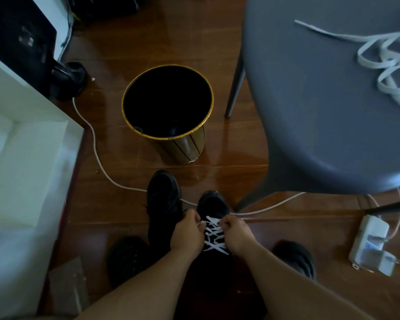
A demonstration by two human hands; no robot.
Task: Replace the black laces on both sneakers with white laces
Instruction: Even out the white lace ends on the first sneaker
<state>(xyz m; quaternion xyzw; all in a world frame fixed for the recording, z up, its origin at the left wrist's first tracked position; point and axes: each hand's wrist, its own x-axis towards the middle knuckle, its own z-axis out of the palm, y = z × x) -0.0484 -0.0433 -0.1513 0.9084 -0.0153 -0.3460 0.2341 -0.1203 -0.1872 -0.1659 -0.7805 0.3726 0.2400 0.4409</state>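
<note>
On the wooden floor (129,54) just below me, I am seeing two black sneakers standing side by side, toes pointing toward a bin (169,107). The right sneaker (214,204) is carrying a white lace (214,236) crossing in several rows up its front, and both hands are working at its upper rows. My left hand (187,234) is curling its fingers and pinching one end of that lace beside the eyelets; my right hand (236,232) is closing in a loose fist on the other side, gripping the lace too, though the exact strand it is holding is hard to make out in the dim light. The left sneaker (164,199) is sitting just beside it, dark all over; I cannot tell whether it is laced. A second white lace (383,56) is lying in loose loops on the grey chair (321,112) to the right, well apart from the shoes. A white cable (95,144) is running across the floor, passing by the sneakers' toes.
</note>
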